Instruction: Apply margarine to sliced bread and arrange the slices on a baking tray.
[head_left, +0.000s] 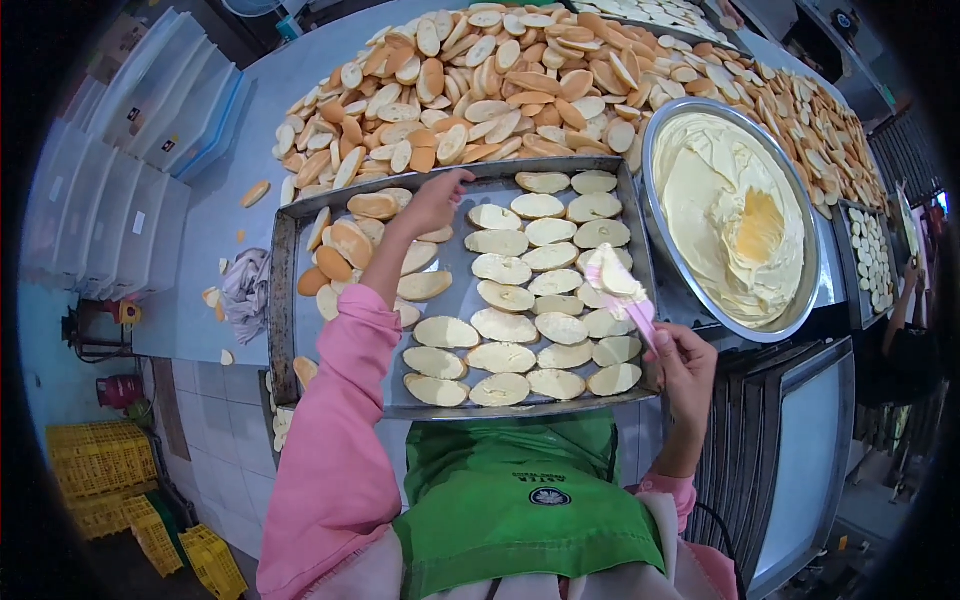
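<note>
My right hand (683, 368) is closed around the pink handle of a spatula (640, 312). Pale cream is heaped on its blade, above the right-hand columns of bread slices. My left hand (437, 203) reaches over the far edge of a metal tray (455, 408), fingers stretched toward the right, with nothing visible in them. Rows of oval bread slices (502, 357) spread with cream fill the tray's middle and right. Along its left side lie loose slices (350, 243), some with brown crust up, partly hidden by my left forearm.
Behind the tray rises a big heap of bread slices (500, 85). A metal bowl of cream (735, 215) stands to the right, against the tray. Stacked trays (800, 450) lean below it. Clear plastic bins (160, 100) and a crumpled cloth (247, 285) are at the left.
</note>
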